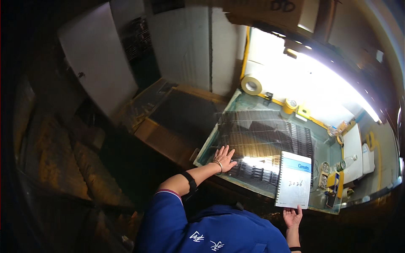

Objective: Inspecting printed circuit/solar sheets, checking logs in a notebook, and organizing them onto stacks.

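My left hand lies flat with its fingers spread, on the near left edge of a large dark sheet printed with a fine grid pattern. The sheet covers much of a glass-topped table and reflects the light. A white spiral-bound notebook with a blue band and handwriting on its cover rests over the sheet's near right part. Its lower end reaches the table's front edge. There my right hand grips the notebook's bottom edge, one digit showing at the cover and the other fingers partly hidden beneath.
Along the table's back stand a large tape roll, a yellow tape roll and a yellow-and-white item. A clear glass bottle and small boxes crowd the right side. A bright tube lamp hangs above. Cardboard stands left.
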The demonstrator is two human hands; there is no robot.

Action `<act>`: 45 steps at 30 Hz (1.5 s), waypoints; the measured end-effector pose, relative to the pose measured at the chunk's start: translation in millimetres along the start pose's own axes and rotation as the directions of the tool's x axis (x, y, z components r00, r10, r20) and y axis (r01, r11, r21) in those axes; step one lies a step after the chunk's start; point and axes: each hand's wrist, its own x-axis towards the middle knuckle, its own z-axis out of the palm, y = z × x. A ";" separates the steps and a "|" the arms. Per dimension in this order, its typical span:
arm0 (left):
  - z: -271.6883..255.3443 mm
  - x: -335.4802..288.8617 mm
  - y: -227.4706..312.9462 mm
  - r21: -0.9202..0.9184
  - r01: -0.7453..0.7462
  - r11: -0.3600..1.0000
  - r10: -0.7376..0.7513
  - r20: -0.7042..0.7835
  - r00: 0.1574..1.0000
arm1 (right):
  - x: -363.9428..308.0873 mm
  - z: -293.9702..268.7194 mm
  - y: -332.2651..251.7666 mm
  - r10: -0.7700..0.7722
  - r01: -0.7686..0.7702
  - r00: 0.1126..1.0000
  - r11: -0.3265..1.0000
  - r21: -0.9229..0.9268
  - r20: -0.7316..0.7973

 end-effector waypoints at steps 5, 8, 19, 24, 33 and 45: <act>25.2 -1.5 -30.3 0.063 -0.017 0.998 0.016 0.016 1.000 | 23.3 28.3 -9.2 -0.164 0.162 0.983 0.986 -0.030 -0.080; 24.6 3.1 -21.0 0.049 -0.080 0.996 0.084 -0.083 0.993 | 16.5 44.5 -24.9 -0.304 0.290 0.952 0.936 -0.199 -0.045; 33.6 -11.6 -27.1 -0.106 -0.088 0.990 0.079 -0.087 0.993 | -71.6 154.3 -69.4 -0.457 0.534 0.826 0.822 -0.198 0.330; 33.8 -6.8 -35.0 -0.108 -0.073 0.991 0.067 -0.059 0.996 | -157.7 203.9 -87.0 -0.589 0.714 0.649 0.689 -0.119 0.482; 34.8 -0.3 -46.0 -0.283 -0.095 0.954 0.038 -0.202 0.979 | -134.4 382.4 -150.6 -0.659 0.704 0.289 0.638 0.312 0.695; 49.8 10.0 -83.6 -0.990 -0.049 0.136 -0.474 -0.108 0.874 | -33.4 445.5 -138.1 -0.545 0.688 0.519 0.724 0.056 0.659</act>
